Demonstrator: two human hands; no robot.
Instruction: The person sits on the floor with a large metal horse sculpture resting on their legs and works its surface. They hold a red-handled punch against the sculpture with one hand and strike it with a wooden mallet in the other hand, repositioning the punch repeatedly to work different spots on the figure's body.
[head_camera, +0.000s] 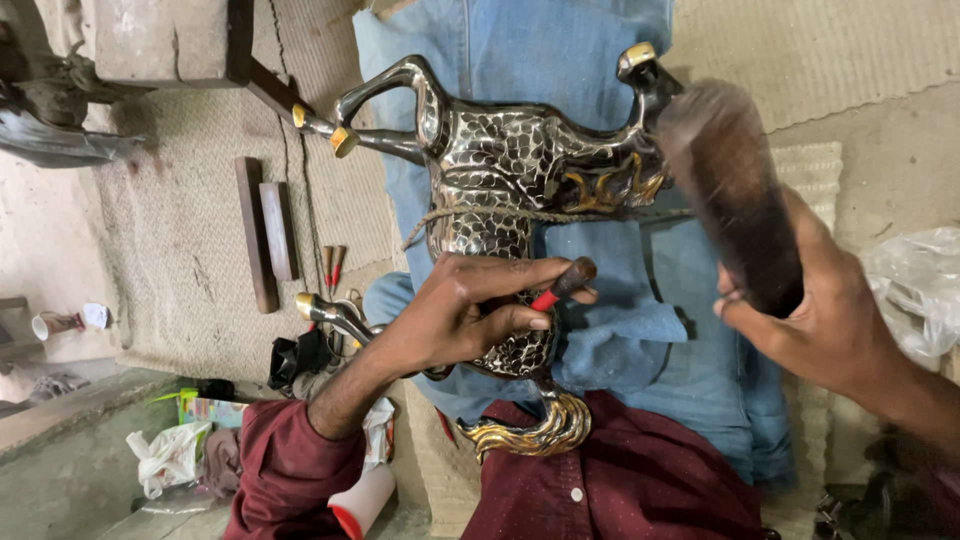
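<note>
Lying across the lap on blue denim cloth (600, 100): a silver and black metal horse figure (500, 170) with a hammered scale pattern, gold hooves and a gold tail, legs pointing away to left and right. Resting directly on the belly of the figure, the left hand (455, 315), fingers closed around a small punch tool with a red band (562, 285), its tip set against the metal just beside the thumb. Raised above and to the right of the figure, well clear of it, the right hand (815, 320), gripping firmly a dark wooden mallet (735, 190), blurred in the picture; further to the left on the woven mat (190, 240), two flat wooden bars (265, 235).
</note>
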